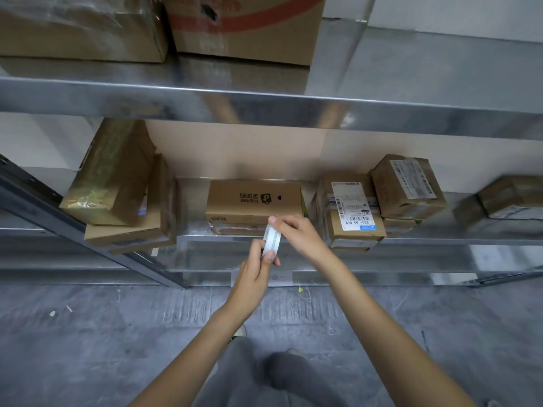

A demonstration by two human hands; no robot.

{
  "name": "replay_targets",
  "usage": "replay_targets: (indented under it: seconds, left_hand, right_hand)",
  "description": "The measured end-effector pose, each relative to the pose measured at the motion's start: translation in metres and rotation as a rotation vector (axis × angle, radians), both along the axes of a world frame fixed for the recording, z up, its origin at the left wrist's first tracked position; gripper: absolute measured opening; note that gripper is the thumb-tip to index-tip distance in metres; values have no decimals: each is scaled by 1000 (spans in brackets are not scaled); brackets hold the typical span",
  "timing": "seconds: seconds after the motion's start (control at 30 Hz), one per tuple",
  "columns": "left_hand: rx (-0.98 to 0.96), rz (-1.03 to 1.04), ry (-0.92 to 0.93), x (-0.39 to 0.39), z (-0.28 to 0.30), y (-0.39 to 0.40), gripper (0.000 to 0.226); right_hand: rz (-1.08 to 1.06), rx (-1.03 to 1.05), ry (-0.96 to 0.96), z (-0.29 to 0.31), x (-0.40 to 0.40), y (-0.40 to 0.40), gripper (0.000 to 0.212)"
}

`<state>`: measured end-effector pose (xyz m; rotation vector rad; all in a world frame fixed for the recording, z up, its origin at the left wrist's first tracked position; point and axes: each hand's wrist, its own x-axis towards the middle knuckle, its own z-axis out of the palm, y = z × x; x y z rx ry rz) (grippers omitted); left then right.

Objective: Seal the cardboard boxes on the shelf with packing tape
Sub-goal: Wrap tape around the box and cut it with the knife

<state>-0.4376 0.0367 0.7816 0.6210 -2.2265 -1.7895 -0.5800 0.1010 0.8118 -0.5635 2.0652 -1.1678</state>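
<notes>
A flat cardboard box [254,201] with a black printed logo lies in the middle of the lower metal shelf [426,240]. Just in front of its near edge I hold a roll of clear packing tape [271,239] edge-on. My left hand [258,268] grips the lower side of the roll, thumb on its face. My right hand [295,230] pinches the roll's upper part, fingers curled at the tape's surface. Whether a free tape end is lifted cannot be made out.
Taped boxes [117,183] are stacked on the shelf's left, labelled parcels [355,212] and more boxes [407,186] on the right. Two large cartons [246,27] sit on the upper shelf [264,101]. A slanted grey upright [88,230] crosses the left. Grey concrete floor lies below.
</notes>
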Motion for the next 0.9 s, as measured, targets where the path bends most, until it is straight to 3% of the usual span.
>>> replay_targets:
  seconds: [0.17,0.33,0.47,0.73,0.9]
  left_hand:
    - [-23,-18,24,-1,3,-1,16]
    - [-39,-67,28,-1,7,-3,15]
    - [-66,-91,21,-3,7,-8,12]
    - [-100,-106,12,-4,9,-9,13]
    - [-209,-179,14,-2,16,-16,17]
  right_hand:
    - [-109,16,-146,8,-7,0,35]
    - [-48,75,-262,20,-21,1,24]
    - [-102,60,-241,20,-30,-1,10]
    - [-87,59,-259,27,-36,-12,4]
    - [86,96,-111,34,-36,-17,21]
